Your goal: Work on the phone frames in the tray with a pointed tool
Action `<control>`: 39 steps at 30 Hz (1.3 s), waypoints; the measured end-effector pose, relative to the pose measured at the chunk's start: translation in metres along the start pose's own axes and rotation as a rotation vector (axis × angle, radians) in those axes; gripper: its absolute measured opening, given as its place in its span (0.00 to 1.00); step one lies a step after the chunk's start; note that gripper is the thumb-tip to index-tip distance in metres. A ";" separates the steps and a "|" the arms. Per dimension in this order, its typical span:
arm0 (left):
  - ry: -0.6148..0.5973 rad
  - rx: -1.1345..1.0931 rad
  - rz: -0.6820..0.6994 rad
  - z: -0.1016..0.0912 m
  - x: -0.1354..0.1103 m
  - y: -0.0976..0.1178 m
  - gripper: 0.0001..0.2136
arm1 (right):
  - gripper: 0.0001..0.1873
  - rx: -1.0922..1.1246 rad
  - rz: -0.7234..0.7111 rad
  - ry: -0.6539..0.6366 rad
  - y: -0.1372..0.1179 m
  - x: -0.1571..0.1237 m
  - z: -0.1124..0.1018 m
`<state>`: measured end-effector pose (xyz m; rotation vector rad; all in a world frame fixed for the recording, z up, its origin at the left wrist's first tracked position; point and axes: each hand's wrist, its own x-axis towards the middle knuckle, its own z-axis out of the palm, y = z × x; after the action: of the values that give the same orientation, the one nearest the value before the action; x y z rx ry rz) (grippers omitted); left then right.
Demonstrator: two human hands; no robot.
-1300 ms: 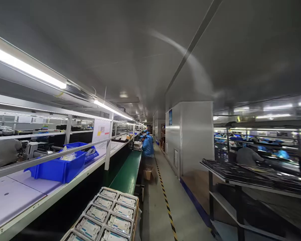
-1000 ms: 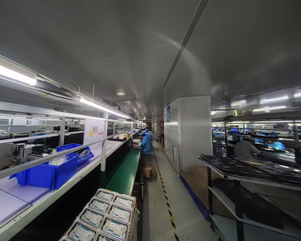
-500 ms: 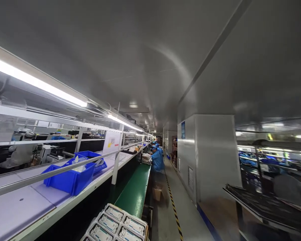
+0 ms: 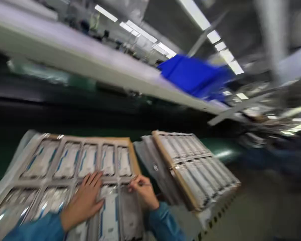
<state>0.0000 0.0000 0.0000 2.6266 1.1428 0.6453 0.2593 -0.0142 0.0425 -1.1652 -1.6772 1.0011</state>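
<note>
Blurred and tilted, the view looks down on a cardboard-framed tray [image 4: 75, 167] of white and blue electronic modules in compartments, with clear plastic sheet along its edge. My left hand [image 4: 84, 201] lies flat on the tray's near modules, fingers spread and holding nothing. My right hand [image 4: 143, 191] pinches a thin pen-like tool [image 4: 145, 184] just above the near modules, beside my left hand. A second stack of modules [image 4: 193, 167], edged with a tan strip, lies to the right of the tray. Both blue sleeves show at the bottom.
A green conveyor belt [image 4: 223, 150] runs behind the trays. Beyond it stands a long white workbench [image 4: 90, 63] with a blue plastic bin [image 4: 193, 75]. The grey floor [image 4: 261, 201] lies at the lower right, with a dark blurred shape [image 4: 273, 157] above it.
The view has swung from along the corridor steeply down onto the trays and tilted. Both my hands have come into view, my right holding the pen-like tool.
</note>
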 end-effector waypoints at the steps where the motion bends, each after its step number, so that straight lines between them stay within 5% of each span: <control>1: -0.081 -0.005 -0.043 0.011 -0.016 -0.001 0.19 | 0.31 0.076 0.040 0.020 0.024 -0.009 0.012; 5: -0.249 -0.036 -0.128 0.018 -0.018 -0.004 0.22 | 0.23 0.201 0.132 0.013 0.053 -0.011 0.028; 10: -0.228 0.004 -0.122 0.007 -0.007 0.002 0.21 | 0.20 0.213 0.156 -0.045 0.035 0.003 0.030; 22: -0.135 0.100 -0.050 0.014 -0.015 0.004 0.22 | 0.22 0.179 0.115 -0.040 0.051 -0.003 0.037; 39: -0.186 0.251 0.059 0.010 -0.019 0.013 0.18 | 0.19 0.099 -0.016 -0.044 0.047 -0.005 0.039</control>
<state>0.0014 -0.0228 -0.0098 2.8646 1.1610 0.2738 0.2379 -0.0124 -0.0148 -1.0710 -1.6493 1.0945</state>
